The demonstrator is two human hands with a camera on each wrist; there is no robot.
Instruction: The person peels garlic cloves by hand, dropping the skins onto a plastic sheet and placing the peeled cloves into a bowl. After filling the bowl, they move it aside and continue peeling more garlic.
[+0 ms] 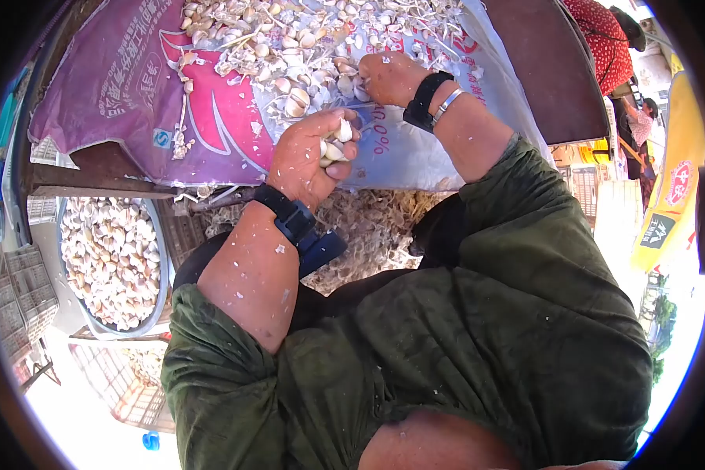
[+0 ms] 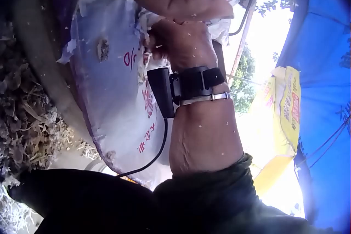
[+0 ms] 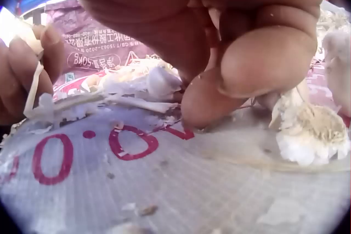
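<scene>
In the head view, the left hand (image 1: 309, 157) is palm up, its fingers curled round several pale garlic cloves (image 1: 334, 149). One clove (image 3: 26, 35) shows between its fingers at the left of the right wrist view. The right hand (image 1: 395, 78) reaches down at the near edge of the garlic pile (image 1: 290, 47), fingers bent, beside a purplish clove. Up close, its fingertips (image 3: 211, 99) rest low over the printed sack (image 3: 148, 190); whether they pinch anything is hidden. A garlic piece (image 3: 310, 130) with a ragged base lies right of them.
A round tub (image 1: 164, 258) of cloves stands at the left, with plastic crates (image 1: 23, 290) beside it. Dry skins (image 1: 360, 227) lie below the table edge. Another person in a red dotted top (image 1: 603, 47) is at the upper right, near a yellow banner (image 1: 674, 172).
</scene>
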